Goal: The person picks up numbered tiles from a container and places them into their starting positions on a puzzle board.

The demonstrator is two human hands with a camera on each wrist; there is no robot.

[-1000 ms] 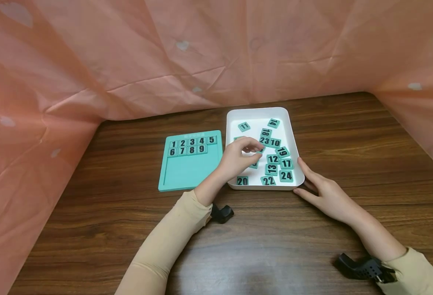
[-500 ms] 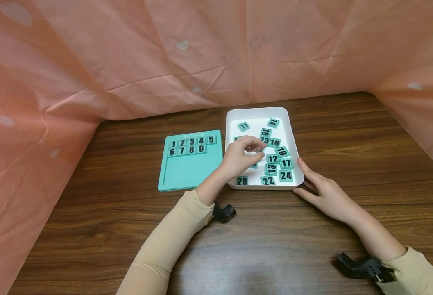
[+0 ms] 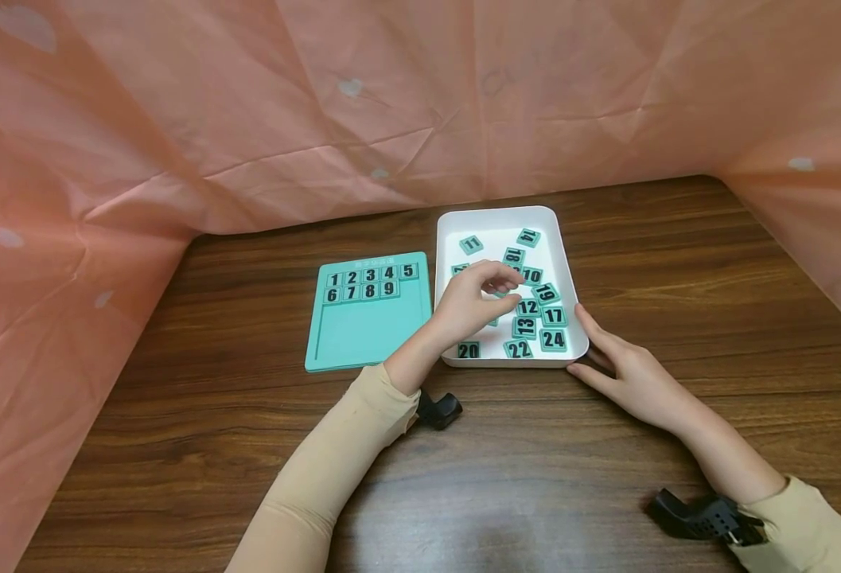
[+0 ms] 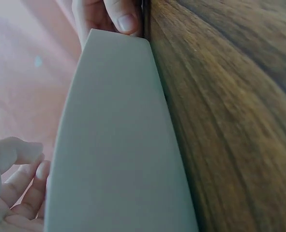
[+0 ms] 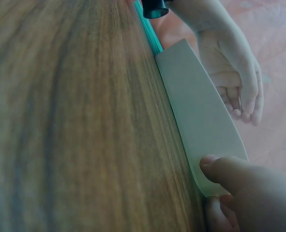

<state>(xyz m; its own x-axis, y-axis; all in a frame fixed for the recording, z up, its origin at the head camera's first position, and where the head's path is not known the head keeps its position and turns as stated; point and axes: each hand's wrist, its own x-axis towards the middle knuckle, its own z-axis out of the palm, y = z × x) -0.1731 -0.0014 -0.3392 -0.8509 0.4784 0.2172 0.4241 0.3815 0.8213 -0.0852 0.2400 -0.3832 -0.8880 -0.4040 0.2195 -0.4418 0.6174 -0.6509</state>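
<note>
A white tray (image 3: 570, 263) holds several teal number tiles, among them a 12 tile (image 3: 528, 307) and a 24 tile (image 3: 553, 340). Over the tray hovers my left hand (image 3: 469, 301), its fingers curved loosely and the thumb apart from them. Nothing shows between those fingertips in the left wrist view, and the hand hides some tiles. At the tray's near right corner, my right hand (image 3: 638, 382) holds the tray, the thumb on the near wall and fingers along the right side. The right wrist view shows that thumb (image 5: 225, 170) against the outer wall.
Left of the tray lies a teal number board (image 3: 370, 330) with tiles 1 to 5 in its top row and 6 to 9 below. A pink cloth (image 3: 391, 103) hangs behind the wooden table (image 3: 535, 477). Each wrist bears a black device.
My left hand has drifted slightly right over the tray and now covers most of the 23 tile. The right hand keeps its place at the corner.
</note>
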